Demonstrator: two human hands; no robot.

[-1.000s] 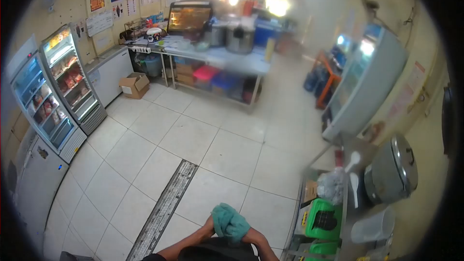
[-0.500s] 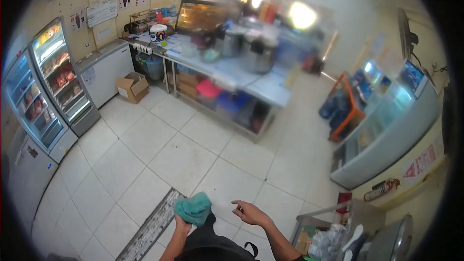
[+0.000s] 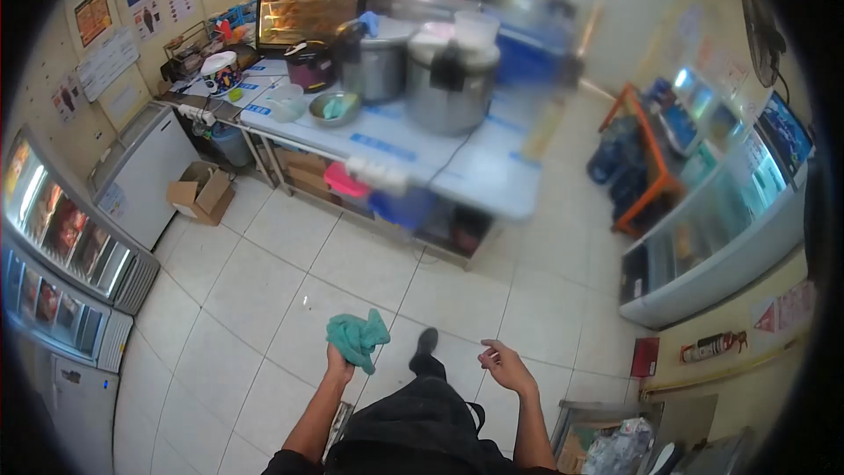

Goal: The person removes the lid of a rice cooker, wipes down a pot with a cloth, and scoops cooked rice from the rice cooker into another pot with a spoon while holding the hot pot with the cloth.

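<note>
A bunched green cloth (image 3: 359,339) is gripped in my left hand (image 3: 339,363), held out over the tiled floor in front of my body. Its folds hide most of the fingers. My right hand (image 3: 510,369) hangs in the air to the right, fingers loosely bent and apart, with nothing in it. Between the two hands, one black shoe (image 3: 427,340) shows on the floor below.
A long worktable (image 3: 387,151) ahead carries a large steel pot (image 3: 453,92), a metal bowl (image 3: 334,111) and a food warmer (image 3: 309,13). Glass-door fridges (image 3: 66,215) line the left. An orange rack (image 3: 649,163) and a display chiller (image 3: 716,220) stand right. A cardboard box (image 3: 202,193) sits on the floor.
The view has moved forward, so the worktable looks nearer. The cloth stays in my left hand. My right hand has shifted right in view, and a shoe has come into sight.
</note>
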